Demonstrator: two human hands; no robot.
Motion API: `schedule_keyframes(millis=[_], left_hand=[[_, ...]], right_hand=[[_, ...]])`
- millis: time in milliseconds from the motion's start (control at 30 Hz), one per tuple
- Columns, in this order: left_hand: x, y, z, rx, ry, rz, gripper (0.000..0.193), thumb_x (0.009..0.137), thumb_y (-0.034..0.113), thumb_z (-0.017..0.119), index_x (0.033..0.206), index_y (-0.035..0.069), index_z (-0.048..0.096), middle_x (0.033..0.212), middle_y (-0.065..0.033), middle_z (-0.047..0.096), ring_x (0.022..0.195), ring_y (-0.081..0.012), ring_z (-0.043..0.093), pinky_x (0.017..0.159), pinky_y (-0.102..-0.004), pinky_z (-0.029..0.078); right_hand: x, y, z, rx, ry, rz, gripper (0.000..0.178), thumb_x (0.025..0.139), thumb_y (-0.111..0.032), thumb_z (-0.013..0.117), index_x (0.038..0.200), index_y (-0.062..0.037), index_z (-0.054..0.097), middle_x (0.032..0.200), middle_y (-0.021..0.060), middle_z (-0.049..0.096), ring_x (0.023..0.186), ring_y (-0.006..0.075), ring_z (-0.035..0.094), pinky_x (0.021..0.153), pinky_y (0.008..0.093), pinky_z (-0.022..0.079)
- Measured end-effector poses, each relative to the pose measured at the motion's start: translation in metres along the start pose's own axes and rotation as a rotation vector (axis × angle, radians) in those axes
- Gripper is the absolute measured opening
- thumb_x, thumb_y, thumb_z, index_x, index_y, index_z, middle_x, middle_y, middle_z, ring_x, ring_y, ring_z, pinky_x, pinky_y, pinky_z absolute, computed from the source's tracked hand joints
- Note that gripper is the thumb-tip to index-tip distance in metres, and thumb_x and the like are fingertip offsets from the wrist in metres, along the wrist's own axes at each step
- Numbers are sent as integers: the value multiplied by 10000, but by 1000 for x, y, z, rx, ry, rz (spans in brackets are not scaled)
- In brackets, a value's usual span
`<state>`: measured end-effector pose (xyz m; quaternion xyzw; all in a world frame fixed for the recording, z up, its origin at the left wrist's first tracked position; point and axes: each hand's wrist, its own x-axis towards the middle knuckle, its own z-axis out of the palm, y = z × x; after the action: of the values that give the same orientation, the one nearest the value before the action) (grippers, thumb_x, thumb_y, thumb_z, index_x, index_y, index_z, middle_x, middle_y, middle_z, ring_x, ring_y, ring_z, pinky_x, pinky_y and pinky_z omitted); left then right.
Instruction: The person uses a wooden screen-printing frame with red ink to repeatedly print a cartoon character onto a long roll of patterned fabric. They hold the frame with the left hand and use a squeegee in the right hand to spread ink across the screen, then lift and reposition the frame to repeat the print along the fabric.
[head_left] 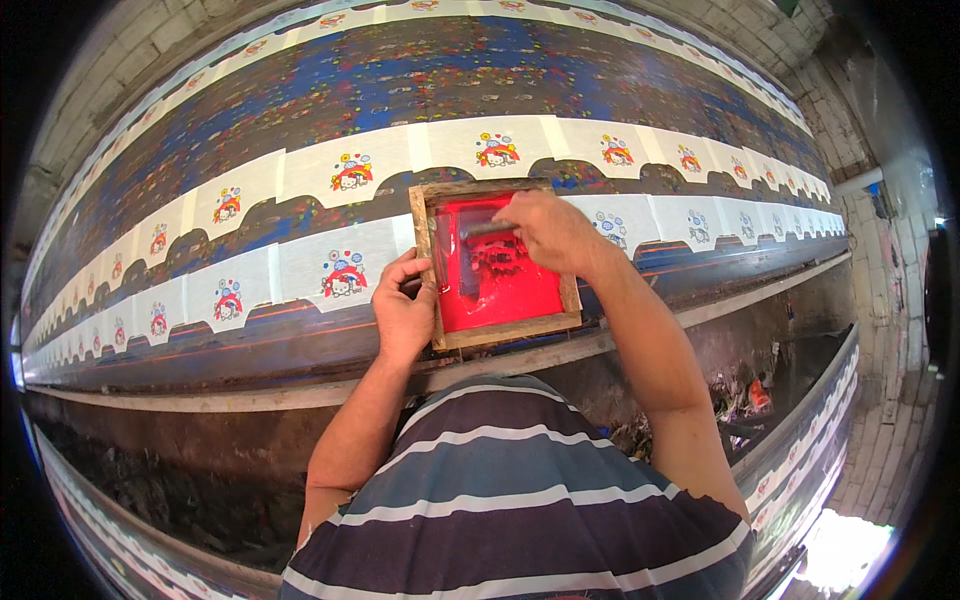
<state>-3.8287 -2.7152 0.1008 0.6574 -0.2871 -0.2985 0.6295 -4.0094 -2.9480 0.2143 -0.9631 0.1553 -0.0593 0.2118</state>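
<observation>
Left hand [406, 308] grips left edge of wooden frame [512, 333], likely against sliding; frame sits on table [200, 372], in row of printed sheets [305, 263]. Right hand [548, 236] clasps squeegee [484, 227] over red ink [500, 306] inside frame, seemingly for my even pressure.

no legible lettering, no readable numbers

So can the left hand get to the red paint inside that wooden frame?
Probably yes. The left hand is at the edge of the wooden frame, and the red paint lies open from above. It would likely just need to lift over that edge.
</observation>
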Motion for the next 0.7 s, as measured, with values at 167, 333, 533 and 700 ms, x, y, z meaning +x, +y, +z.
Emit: schedule_keyframes(millis=[167, 333, 533, 700], left_hand=[[0, 3, 1, 13, -5, -4, 318, 995, -147, 726, 1273, 4, 756, 1613, -230, 638, 1305, -265, 755, 1096, -368, 629], [0, 3, 2, 84, 14, 24, 300, 1002, -148, 739, 1254, 14, 767, 1605, -235, 641, 1329, -269, 741, 1114, -379, 614], [-1, 2, 1, 63, 3, 4, 333, 993, -172, 712, 1271, 2, 766, 1645, -257, 611, 1418, -306, 704, 1159, -393, 594], [-6, -4, 10, -42, 59, 42, 363, 989, -141, 696, 1313, 4, 775, 1708, -272, 556, 1526, -344, 626, 1248, -431, 520]], right_hand=[[17, 16, 11, -50, 125, 8, 383, 931, 75, 667, 1277, -37, 788, 1206, 190, 773, 1205, 429, 720, 1068, 530, 586], [-10, -4, 33, -95, 157, 2, 436, 875, 69, 691, 1281, -50, 794, 1220, 170, 767, 1160, 410, 708, 1040, 520, 561], [-64, -51, 50, -111, 205, -50, 397, 864, -43, 750, 1257, -64, 798, 1188, 120, 744, 1118, 357, 697, 974, 507, 550], [-99, -86, 53, -59, 178, -24, 375, 924, -69, 705, 1289, -68, 796, 1223, 105, 746, 1163, 346, 682, 1021, 507, 535]])
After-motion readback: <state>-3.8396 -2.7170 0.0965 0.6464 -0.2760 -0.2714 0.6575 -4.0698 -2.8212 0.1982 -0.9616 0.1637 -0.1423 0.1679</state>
